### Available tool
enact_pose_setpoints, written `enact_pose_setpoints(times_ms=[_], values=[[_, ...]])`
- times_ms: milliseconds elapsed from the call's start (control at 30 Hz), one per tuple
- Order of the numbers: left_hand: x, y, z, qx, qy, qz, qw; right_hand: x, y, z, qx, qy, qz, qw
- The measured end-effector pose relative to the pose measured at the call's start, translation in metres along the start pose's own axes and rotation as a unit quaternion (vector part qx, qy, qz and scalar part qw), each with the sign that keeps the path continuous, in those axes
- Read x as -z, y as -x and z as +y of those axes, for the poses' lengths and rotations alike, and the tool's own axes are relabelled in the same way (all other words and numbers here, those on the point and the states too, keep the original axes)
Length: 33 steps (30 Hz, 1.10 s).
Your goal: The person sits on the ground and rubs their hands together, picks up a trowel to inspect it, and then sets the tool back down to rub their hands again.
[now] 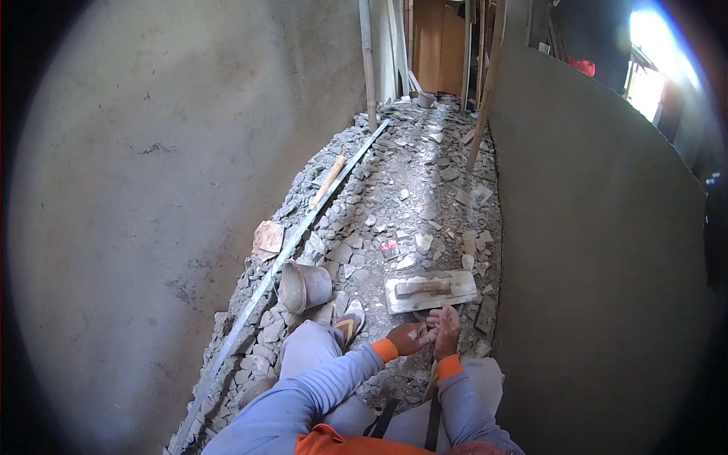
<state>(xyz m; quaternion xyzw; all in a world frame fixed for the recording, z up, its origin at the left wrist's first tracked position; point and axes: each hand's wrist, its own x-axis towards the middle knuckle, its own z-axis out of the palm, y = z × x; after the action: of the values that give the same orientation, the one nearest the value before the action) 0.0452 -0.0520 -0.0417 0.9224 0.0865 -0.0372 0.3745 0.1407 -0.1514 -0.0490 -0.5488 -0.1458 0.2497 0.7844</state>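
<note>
My left hand (410, 338) and my right hand (447, 332) meet in front of my knees, fingertips touching. The left fingers are drawn together at the right hand; whatever is between them, if anything, is too small to make out. My right hand is turned palm inward, its fingers raised and loosely bent. Just beyond both hands, a plastering float (395, 300) with a wooden handle lies on the rubble, handle up. To the left, a grey bucket (312, 286) rests tipped on its side near my sandalled foot (350, 322).
Broken rubble (394, 205) covers the narrow floor between two plastered walls. A long metal straightedge (284, 254) runs along the left side, with a wooden handle (327, 182) beside it. Poles (485, 91) stand farther ahead, near another bucket (425, 99) and a wooden door (438, 45).
</note>
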Motion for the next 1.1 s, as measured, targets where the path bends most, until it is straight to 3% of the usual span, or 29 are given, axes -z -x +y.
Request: enact_pose_setpoints(times_ms=[33,233,333,433,633,733,1100], values=[[0.006,0.004,0.009,0.044,0.046,-0.004,0.998,0.000,0.001,0.001,0.000,-0.003,-0.007,1.000],[-0.008,0.010,-0.002,-0.085,0.096,0.134,0.983,-0.003,0.004,0.006,0.001,0.017,-0.037,0.999],[-0.029,0.002,-0.027,-0.058,0.043,0.149,0.986,-0.005,0.007,0.013,0.016,0.025,-0.067,0.997],[-0.028,0.007,-0.027,-0.031,-0.016,0.154,0.987,-0.013,0.014,-0.006,-0.026,0.006,-0.054,0.998],[-0.025,0.007,-0.023,-0.018,-0.081,0.150,0.985,-0.008,0.011,0.004,0.005,0.055,-0.066,0.996],[-0.019,0.009,-0.013,0.017,-0.086,0.145,0.986,-0.004,0.007,0.012,0.052,0.077,-0.074,0.993],[-0.015,0.010,-0.011,0.033,-0.059,0.154,0.986,-0.010,0.013,-0.002,0.003,0.060,-0.060,0.996]])
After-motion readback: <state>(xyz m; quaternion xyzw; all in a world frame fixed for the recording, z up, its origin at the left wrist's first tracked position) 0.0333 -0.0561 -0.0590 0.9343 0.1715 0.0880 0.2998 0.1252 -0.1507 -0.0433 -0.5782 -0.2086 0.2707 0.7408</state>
